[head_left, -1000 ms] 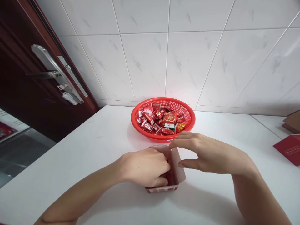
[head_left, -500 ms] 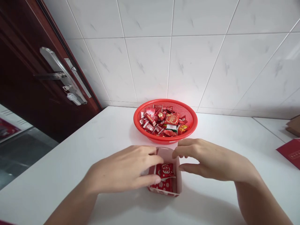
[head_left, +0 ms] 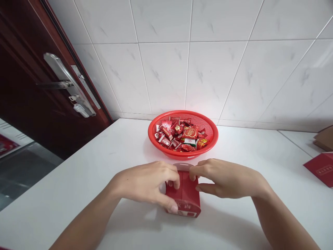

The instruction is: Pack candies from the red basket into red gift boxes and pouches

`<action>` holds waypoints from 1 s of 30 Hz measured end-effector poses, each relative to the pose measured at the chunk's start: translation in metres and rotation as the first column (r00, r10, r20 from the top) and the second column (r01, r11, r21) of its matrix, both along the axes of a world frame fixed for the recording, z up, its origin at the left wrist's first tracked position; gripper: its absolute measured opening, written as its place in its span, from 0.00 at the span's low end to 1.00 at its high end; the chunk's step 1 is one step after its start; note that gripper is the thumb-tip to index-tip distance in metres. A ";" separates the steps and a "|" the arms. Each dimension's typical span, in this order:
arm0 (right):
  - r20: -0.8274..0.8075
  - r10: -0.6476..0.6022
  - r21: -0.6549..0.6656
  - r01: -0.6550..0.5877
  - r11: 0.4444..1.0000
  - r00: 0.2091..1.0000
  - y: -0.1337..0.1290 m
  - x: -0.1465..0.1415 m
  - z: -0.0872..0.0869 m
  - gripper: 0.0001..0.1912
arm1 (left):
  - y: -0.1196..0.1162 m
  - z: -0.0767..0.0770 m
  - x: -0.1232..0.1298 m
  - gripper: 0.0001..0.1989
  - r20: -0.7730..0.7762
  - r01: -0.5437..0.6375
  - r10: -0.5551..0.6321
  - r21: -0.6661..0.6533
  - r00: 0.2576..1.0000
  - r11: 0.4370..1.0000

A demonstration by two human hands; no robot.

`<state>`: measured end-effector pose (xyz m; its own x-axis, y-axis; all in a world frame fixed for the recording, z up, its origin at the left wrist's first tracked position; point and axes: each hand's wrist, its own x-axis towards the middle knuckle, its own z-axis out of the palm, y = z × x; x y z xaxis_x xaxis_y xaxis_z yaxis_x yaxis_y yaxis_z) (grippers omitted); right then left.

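Note:
A small red cardboard candy box [head_left: 184, 189] stands on the white tabletop in front of me, its two side flaps folded inward over the top. My left hand [head_left: 154, 184] grips it from the left, thumb at the front corner and bent fingers on the left flap. From the other side, my right hand [head_left: 212, 178] has its fingertips on the right flap near the back and its thumb at the right edge. At the back, a pale rounded flap [head_left: 184, 166] with a slot sticks up. The box's contents are hidden under the flaps.
Behind the box sits a red plastic basket [head_left: 212, 139] of wrapped candies [head_left: 179, 133], close to the tiled wall [head_left: 163, 76]. On the right lie another red box [head_left: 321, 168] and a brown cardboard piece [head_left: 325, 139]. A dark door [head_left: 23, 62] is at left.
The box's side flaps have folded in, covering the wrapped candies that showed inside. The front panel has come up too. Both hands have closed in on the box.

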<state>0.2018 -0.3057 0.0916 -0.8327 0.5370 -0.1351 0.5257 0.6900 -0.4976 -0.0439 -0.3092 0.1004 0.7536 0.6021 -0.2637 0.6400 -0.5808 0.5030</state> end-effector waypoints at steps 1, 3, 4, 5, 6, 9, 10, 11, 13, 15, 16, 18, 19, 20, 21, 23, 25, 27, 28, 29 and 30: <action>-0.010 0.000 -0.018 0.000 1.000 1.000 0.001 0.001 0.000 0.09 | 0.001 -0.002 0.002 0.11 -0.034 -0.039 0.039 -0.017 0.999 0.999; -0.017 -0.012 -0.052 0.011 0.999 1.000 0.004 0.004 0.001 0.10 | 0.003 -0.005 0.004 0.11 -0.100 -0.154 0.154 0.013 0.983 0.988; -0.015 -0.028 -0.061 0.027 0.998 0.999 0.006 0.006 0.002 0.09 | 0.003 -0.007 0.005 0.13 -0.122 -0.207 0.210 0.037 0.970 0.978; -0.010 -0.053 -0.058 0.052 0.997 0.999 0.007 0.008 0.002 0.08 | 0.004 -0.009 0.005 0.16 -0.134 -0.254 0.257 0.046 0.957 0.966; -0.006 -0.085 -0.042 0.085 0.995 0.996 0.009 0.010 0.003 0.06 | 0.004 -0.010 0.005 0.17 -0.137 -0.295 0.298 0.043 0.945 0.954; -0.030 -0.215 0.058 0.216 0.975 0.976 0.011 0.013 0.004 0.06 | 0.002 -0.012 0.007 0.21 -0.116 -0.399 0.399 0.019 0.910 0.917; -0.035 -0.251 0.094 0.253 0.963 0.967 0.011 0.013 0.005 0.07 | 0.002 -0.012 0.008 0.23 -0.100 -0.422 0.422 0.018 0.901 0.906; -0.032 -0.279 0.124 0.281 0.952 0.960 0.011 0.012 0.005 0.08 | 0.002 -0.013 0.009 0.24 -0.080 -0.434 0.434 0.019 0.897 0.901; -0.011 -0.311 0.149 0.309 0.939 0.950 0.010 0.011 0.005 0.09 | 0.002 -0.014 0.012 0.25 -0.032 -0.422 0.422 0.005 0.906 0.907; 0.005 -0.285 0.121 0.282 0.952 0.959 0.008 0.009 0.006 0.08 | 0.002 -0.017 0.013 0.23 0.009 -0.380 0.380 -0.011 0.925 0.925; 0.011 -0.249 0.089 0.247 0.965 0.968 0.007 0.008 0.007 0.08 | 0.003 -0.018 0.013 0.22 0.022 -0.358 0.358 -0.010 0.933 0.934; 0.039 -0.160 0.026 0.159 0.987 0.986 0.005 0.006 0.007 0.05 | 0.005 -0.021 0.013 0.20 0.034 -0.325 0.325 -0.003 0.945 0.946; 0.065 -0.131 0.007 0.130 0.991 0.989 0.005 0.005 0.006 0.04 | 0.006 -0.023 0.012 0.20 0.035 -0.314 0.314 -0.005 0.949 0.949; 0.095 -0.125 0.002 0.125 0.992 0.988 0.004 0.003 0.006 0.04 | 0.008 -0.024 0.012 0.19 0.037 -0.306 0.306 -0.013 0.951 0.952; 0.123 -0.141 0.011 0.140 0.990 0.982 0.003 0.001 0.004 0.05 | 0.009 -0.026 0.012 0.19 0.042 -0.297 0.298 -0.024 0.954 0.955; 0.157 -0.194 0.054 0.188 0.981 0.968 0.001 -0.004 0.000 0.08 | 0.013 -0.029 0.012 0.18 0.056 -0.279 0.282 -0.057 0.958 0.959; 0.178 -0.235 0.105 0.219 0.970 0.956 -0.001 -0.010 -0.005 0.12 | 0.017 -0.031 0.013 0.17 0.084 -0.256 0.263 -0.086 0.961 0.963; 0.175 -0.259 0.177 0.228 0.957 0.950 -0.004 -0.014 -0.013 0.17 | 0.018 -0.033 0.015 0.18 0.103 -0.237 0.245 -0.090 0.964 0.967; 0.163 -0.267 0.213 0.230 0.950 0.950 -0.006 -0.015 -0.017 0.18 | 0.018 -0.034 0.016 0.18 0.107 -0.231 0.239 -0.083 0.965 0.969; 0.148 -0.270 0.242 0.230 0.943 0.952 -0.008 -0.016 -0.021 0.20 | 0.018 -0.035 0.017 0.18 0.107 -0.228 0.235 -0.072 0.966 0.971; 0.131 -0.269 0.262 0.228 0.938 0.954 -0.009 -0.017 -0.025 0.22 | 0.017 -0.036 0.019 0.18 0.106 -0.226 0.232 -0.062 0.967 0.972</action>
<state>0.1850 -0.3150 0.0662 -0.6457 0.7573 -0.0977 0.7554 0.6149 -0.2264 -0.0251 -0.2924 0.0644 0.6236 0.7506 -0.2187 0.6911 -0.3984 0.6031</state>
